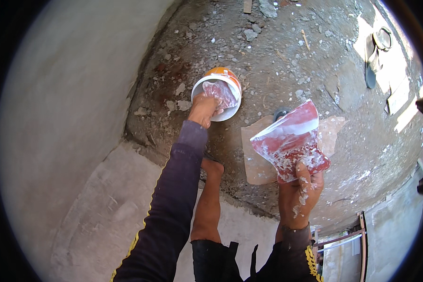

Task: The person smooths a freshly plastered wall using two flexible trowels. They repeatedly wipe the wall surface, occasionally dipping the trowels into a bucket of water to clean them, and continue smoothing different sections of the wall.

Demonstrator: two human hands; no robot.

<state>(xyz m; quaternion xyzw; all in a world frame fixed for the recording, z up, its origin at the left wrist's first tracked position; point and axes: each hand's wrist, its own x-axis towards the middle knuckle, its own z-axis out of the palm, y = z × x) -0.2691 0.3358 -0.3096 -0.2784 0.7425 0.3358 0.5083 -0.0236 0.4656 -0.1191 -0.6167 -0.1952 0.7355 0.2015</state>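
Note:
My left hand point(205, 108) reaches into the mouth of a white and orange bucket point(223, 72). It is closed around a reddish plastic putty spreader point(219, 93) smeared with white, tilted inside the bucket. What lies deeper in the bucket is mostly hidden. Out to the right, my right hand point(304, 195) grips a larger red putty spreader point(291, 141) by its narrow end. Its broad edge points up and left. A thick white band of putty runs across its face, with white flakes near the grip. Dried white putty also sticks to my right thumb and wrist.
A plain grey wall point(80, 94) rises on the left. Rubble and plaster crumbs litter the rough dirt floor point(277, 70). Flattened brown cardboard or paper point(258, 164) lies beneath the right spreader. Dark sandals point(371, 70) rest at the far right, near sunlit patches. My bare leg point(207, 202) stands between my arms.

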